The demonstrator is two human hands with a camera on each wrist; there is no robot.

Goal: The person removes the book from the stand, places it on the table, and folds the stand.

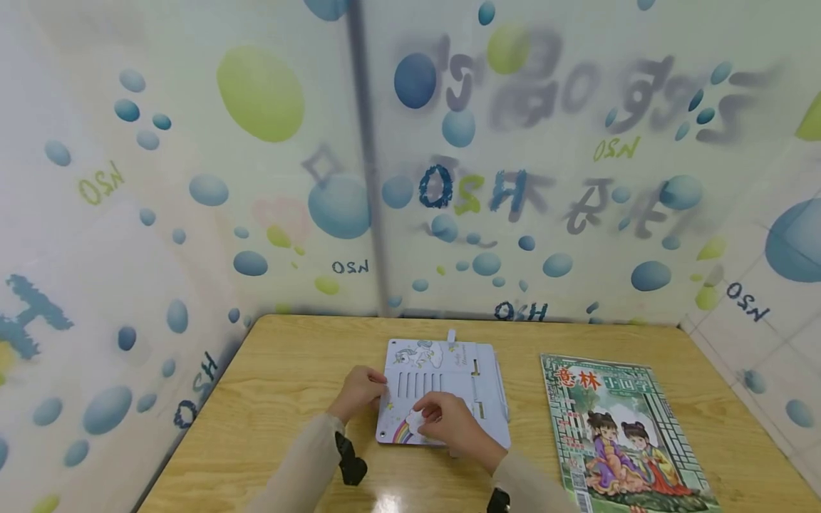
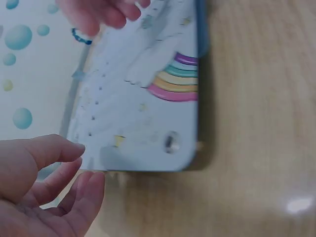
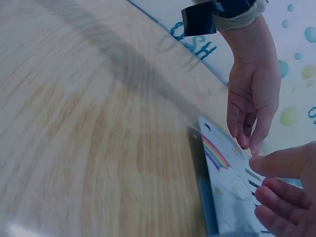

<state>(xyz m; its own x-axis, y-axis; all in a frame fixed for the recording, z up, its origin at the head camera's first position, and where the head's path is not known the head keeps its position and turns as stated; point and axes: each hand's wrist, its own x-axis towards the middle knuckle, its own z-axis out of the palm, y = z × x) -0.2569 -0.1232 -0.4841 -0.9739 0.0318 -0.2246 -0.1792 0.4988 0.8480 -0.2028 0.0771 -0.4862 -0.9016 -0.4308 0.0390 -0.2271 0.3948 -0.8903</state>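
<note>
A white folded book stand (image 1: 420,356) lies flat on the table, its face printed with a unicorn, clouds and a rainbow, with several slots cut in the middle. My left hand (image 1: 360,392) is at its left edge, fingers loosely bent; whether the fingertips touch the edge cannot be told. Over the lower middle of the stand, near the rainbow, is my right hand (image 1: 449,422), its fingers loosely curved with nothing between them. In the left wrist view the rainbow corner of the stand (image 2: 148,118) shows close up beside the left fingers (image 2: 91,197).
To the right a magazine (image 1: 625,434) with two drawn figures on its cover lies on the wooden table (image 1: 288,356). A wall (image 1: 545,235) with printed bubbles rises behind the table's back edge. A small tab (image 1: 452,335) sticks out above the stand's top edge.
</note>
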